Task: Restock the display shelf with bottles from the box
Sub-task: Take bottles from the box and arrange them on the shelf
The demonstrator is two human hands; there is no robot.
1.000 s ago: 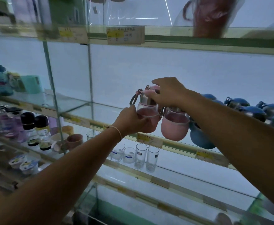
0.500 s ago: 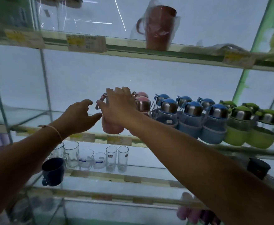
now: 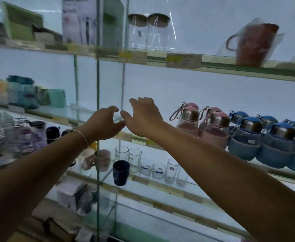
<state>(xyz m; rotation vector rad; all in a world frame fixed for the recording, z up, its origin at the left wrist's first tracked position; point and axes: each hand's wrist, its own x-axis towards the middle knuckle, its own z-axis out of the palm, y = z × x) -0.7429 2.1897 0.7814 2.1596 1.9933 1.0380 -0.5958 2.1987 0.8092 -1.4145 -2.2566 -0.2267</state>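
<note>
Pink bottles (image 3: 213, 130) with steel caps and loop straps stand on the middle glass shelf (image 3: 139, 137), with a row of blue bottles (image 3: 258, 138) to their right. My left hand (image 3: 103, 124) and my right hand (image 3: 141, 117) hover side by side in front of that shelf, left of the pink bottles and apart from them. Both hands hold nothing; the left fingers are loosely curled, the right fingers relaxed. The box is out of view.
Vertical glass dividers (image 3: 98, 102) stand just behind my left hand. Clear drinking glasses (image 3: 160, 165) and a dark blue cup (image 3: 121, 172) sit on the shelf below. Glass jars (image 3: 148, 30) and a wrapped red mug (image 3: 251, 44) stand on the top shelf.
My right hand has let go of the pink bottle, which now stands on the shelf beside the others. Both hands have drawn away to the left, and the view has shifted left.
</note>
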